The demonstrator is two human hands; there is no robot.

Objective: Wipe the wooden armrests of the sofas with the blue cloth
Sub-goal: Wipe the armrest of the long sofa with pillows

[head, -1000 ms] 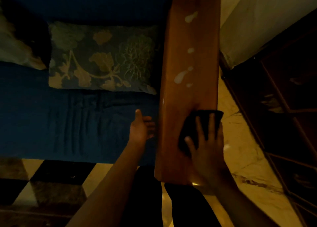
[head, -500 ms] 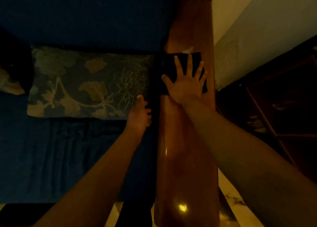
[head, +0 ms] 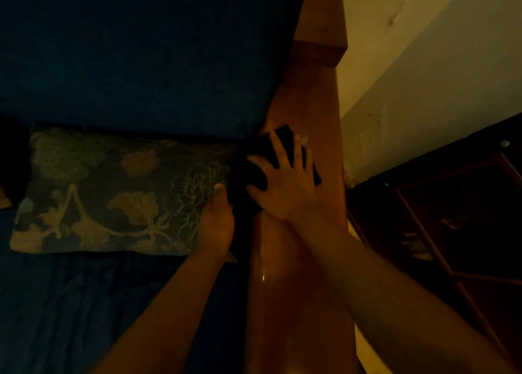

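A long wooden armrest (head: 313,96) runs up the middle of the head view, glossy near me. The cloth (head: 255,159) looks almost black in the dim light and lies across the armrest's inner edge, by the sofa's backrest. My right hand (head: 285,187) presses flat on the cloth with fingers spread. My left hand (head: 216,224) rests beside the armrest against the end of a patterned cushion (head: 107,192), fingers loosely curled, holding nothing that I can see.
The dark blue sofa seat (head: 70,311) and backrest (head: 141,48) fill the left. A pale wall (head: 437,62) stands right of the armrest. A dark wooden cabinet (head: 457,218) sits close at the right, leaving a narrow strip of floor.
My right hand has pushed the cloth from the armrest's near end up to its far part and toward its inner edge. My left hand moved forward along the seat to the cushion.
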